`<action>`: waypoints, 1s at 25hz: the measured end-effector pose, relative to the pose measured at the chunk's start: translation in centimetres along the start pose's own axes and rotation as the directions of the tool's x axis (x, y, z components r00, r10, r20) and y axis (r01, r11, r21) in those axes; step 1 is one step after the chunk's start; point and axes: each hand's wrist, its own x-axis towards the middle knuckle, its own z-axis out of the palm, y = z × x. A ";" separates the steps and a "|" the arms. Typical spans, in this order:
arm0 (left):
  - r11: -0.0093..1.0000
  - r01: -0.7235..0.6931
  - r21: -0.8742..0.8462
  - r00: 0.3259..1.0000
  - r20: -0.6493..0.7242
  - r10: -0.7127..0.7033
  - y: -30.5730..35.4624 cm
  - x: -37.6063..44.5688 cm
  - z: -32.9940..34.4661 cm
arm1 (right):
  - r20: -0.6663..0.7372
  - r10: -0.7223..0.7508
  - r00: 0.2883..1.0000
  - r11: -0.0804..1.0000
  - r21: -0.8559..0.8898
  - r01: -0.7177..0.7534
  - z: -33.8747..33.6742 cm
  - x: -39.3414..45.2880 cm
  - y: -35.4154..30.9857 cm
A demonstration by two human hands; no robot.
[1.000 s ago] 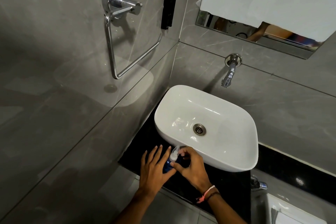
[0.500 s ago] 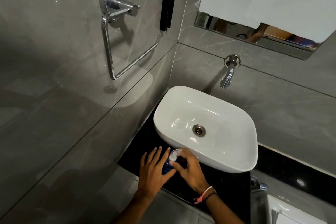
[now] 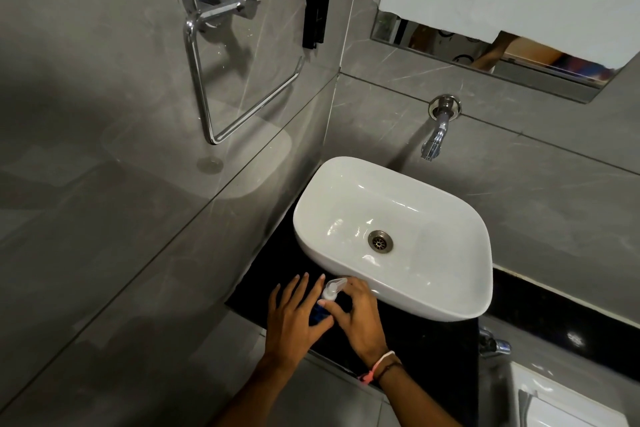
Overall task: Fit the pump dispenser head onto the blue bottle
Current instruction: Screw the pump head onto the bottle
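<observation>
A small blue bottle (image 3: 317, 314) stands on the black counter (image 3: 426, 347) just in front of the white basin's left corner, mostly hidden between my hands. A clear pump dispenser head (image 3: 331, 289) sits on top of its neck. My left hand (image 3: 294, 317) presses against the bottle's left side, thumb under it and fingers spread upward. My right hand (image 3: 356, 317) pinches the base of the pump head with thumb and fingers. How far the pump is seated on the neck is hidden.
The white basin (image 3: 450, 305) stands right behind my hands, with a wall tap (image 3: 434, 140) above it. A chrome towel ring (image 3: 221, 80) hangs on the left wall. A second tap (image 3: 493, 345) and a white fixture (image 3: 568, 402) lie at lower right.
My right hand's fingers have shifted slightly around the pump head. The bottle and my left hand stay in place against the counter.
</observation>
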 end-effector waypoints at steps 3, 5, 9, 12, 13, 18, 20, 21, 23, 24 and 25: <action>1.000 -0.008 0.006 1.000 -0.009 0.008 0.0 0.1 0.0 | 0.040 -0.027 0.999 1.000 0.005 0.027 0.0 -0.1 0.2; 1.000 -0.009 0.007 1.000 -0.014 0.009 0.0 0.1 0.0 | 0.067 -0.058 0.996 0.998 0.020 0.057 0.0 -0.5 0.3; 1.000 -0.001 -0.002 0.999 -0.033 0.001 -0.1 0.0 0.2 | -0.021 -0.038 0.999 0.995 -0.090 0.036 -0.2 -0.2 -0.3; 1.000 -0.031 -0.002 0.999 -0.036 0.031 -0.4 0.2 0.3 | 0.001 -0.049 0.999 0.997 -0.057 0.049 -0.3 -0.3 -0.3; 0.999 -0.046 -0.004 0.998 -0.040 0.046 -0.6 0.3 0.4 | 0.028 -0.068 0.997 0.997 -0.026 0.069 -0.2 -0.5 -0.2; 0.996 -0.085 0.000 0.993 -0.080 0.085 -1.1 0.5 0.7 | 0.023 -0.127 0.992 0.984 -0.123 0.129 0.0 -0.5 -0.1; 0.995 -0.101 0.015 0.991 -0.084 0.102 -1.1 0.5 0.7 | 0.001 -0.132 0.991 0.969 -0.213 0.129 0.1 -0.4 -0.2; 0.993 -0.113 0.023 0.990 -0.086 0.114 -1.2 0.6 0.7 | -0.009 -0.133 0.991 0.964 -0.232 0.127 0.1 -0.4 -0.3; 0.989 -0.144 0.039 0.985 -0.091 0.147 -1.3 0.7 0.7 | 0.008 -0.141 0.990 0.965 -0.223 0.139 0.0 -0.6 -0.3; 0.987 -0.155 0.048 0.982 -0.099 0.159 -1.4 0.7 0.7 | 0.035 -0.157 0.987 0.966 -0.201 0.161 -0.2 -0.6 -0.3; 0.985 -0.162 0.054 0.980 -0.112 0.168 -1.4 0.7 0.7 | 0.066 -0.179 0.982 0.966 -0.180 0.188 -0.3 -0.7 -0.2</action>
